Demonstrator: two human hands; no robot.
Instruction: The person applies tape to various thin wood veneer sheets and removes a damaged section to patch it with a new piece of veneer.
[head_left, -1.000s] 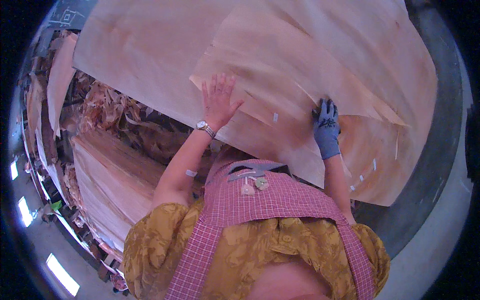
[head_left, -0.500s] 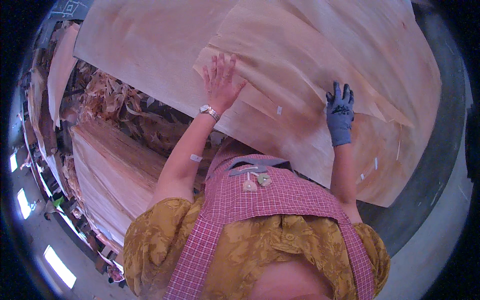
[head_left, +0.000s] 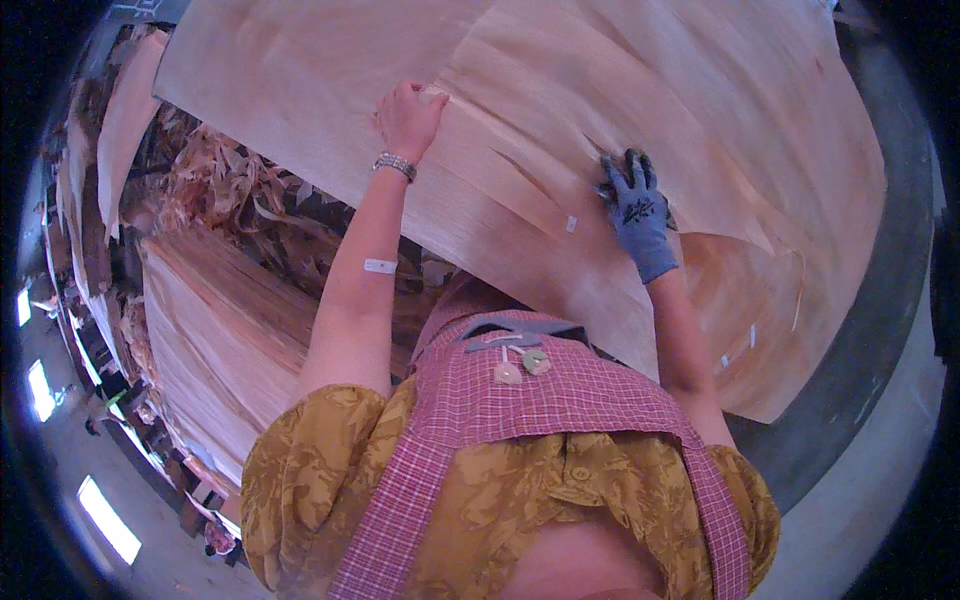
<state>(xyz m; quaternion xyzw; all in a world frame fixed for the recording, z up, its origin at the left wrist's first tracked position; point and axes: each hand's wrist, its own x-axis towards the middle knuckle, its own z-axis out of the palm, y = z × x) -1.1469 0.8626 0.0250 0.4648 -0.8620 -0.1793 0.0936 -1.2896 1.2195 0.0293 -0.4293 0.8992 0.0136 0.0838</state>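
Observation:
A broad, pale wood veneer sheet spreads out in front of me, with thinner overlapping veneer pieces on top and several splits and creases running across it. My left hand, bare with a metal watch band at the wrist, has its fingers curled down at the edge of an upper veneer piece; the fingertips are partly hidden. Farther right, my right hand wears a blue-grey glove with dark fingertips. Its fingers are apart and rest on the veneer beside a split. A small white tape piece sticks to the sheet between my hands.
On the left lie a stack of veneer sheets and a heap of curled veneer scraps. Past the right side runs a dark curved edge. A rounded darker veneer patch with white tape bits lies at the lower right.
My left hand went from lying flat with spread fingers to curled fingers, shifting slightly left and away from me. My right hand slid left across the veneer. The upper piece's left edge shifted too.

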